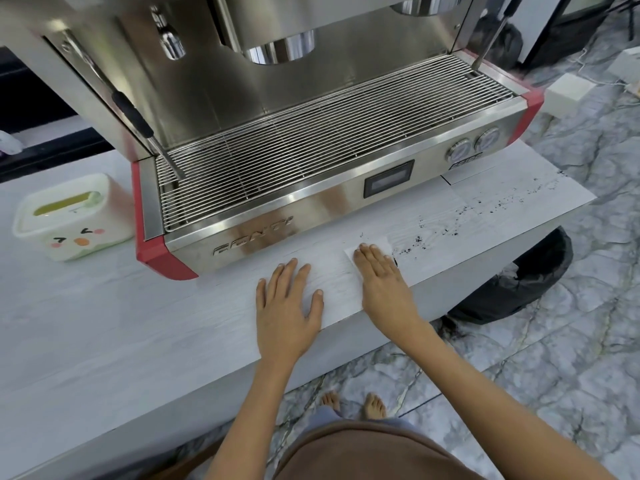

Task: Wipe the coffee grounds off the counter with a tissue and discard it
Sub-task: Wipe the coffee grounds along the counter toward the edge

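A person's right hand [379, 282] presses flat, fingers extended, on a white tissue [379, 247] beside scattered coffee grounds [450, 225] on the table [121, 323], while the left hand [289, 303] rests open-palmed, gripping nothing, nearby.

A coffee bar or café corner is shown. A large commercial espresso machine [294, 133] with a wire drip tray [311, 157] and two pressure gauges [472, 147] is placed on a pale worktop [104, 323], above a marble-patterned floor [571, 375].
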Demonstrator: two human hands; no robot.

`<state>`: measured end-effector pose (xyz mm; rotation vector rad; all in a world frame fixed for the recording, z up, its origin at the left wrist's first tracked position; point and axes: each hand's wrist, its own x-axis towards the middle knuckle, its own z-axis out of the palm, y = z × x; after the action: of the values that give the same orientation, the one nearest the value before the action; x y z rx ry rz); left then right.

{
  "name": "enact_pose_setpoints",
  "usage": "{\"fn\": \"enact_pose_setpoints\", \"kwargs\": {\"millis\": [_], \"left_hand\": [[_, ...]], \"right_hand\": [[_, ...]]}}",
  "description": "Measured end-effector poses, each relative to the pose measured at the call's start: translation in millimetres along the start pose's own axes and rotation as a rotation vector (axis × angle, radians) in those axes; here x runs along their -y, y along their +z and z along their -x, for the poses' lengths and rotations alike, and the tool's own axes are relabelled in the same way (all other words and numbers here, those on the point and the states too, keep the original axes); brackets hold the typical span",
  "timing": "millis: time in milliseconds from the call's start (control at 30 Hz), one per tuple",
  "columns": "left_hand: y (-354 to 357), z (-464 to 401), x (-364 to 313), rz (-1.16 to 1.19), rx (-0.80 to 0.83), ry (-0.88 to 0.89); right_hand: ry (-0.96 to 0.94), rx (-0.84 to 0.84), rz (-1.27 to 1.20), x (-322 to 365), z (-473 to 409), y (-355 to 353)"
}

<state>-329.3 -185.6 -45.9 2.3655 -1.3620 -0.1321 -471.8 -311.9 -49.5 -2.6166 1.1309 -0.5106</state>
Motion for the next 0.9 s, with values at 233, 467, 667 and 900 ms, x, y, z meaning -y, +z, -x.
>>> {"fn": "enact_pose_setpoints", "kwargs": {"millis": [233,467,667,900], "left_hand": [[0.3,0.0,2.6,0.032,0.0,0.012],[1.9,-7.3,-2.0,0.099,-0.026,-0.03],[5.5,-17.5,-11.3,0.137,-0.035,-0.061],[11.2,-17.4,-11.6,0.079,-0.062,-0.04]], "right_hand": [[0.07,-0.028,-0.14,-12.7,0.4,-11.3],[-0.051,-0.003,-0.166,7.9,6.8,-12.9],[-0.015,0.084,-0.056,28.6,-10.9,1.2],[0.03,0.143,0.037,26.7,-34.0,1.0]]}}
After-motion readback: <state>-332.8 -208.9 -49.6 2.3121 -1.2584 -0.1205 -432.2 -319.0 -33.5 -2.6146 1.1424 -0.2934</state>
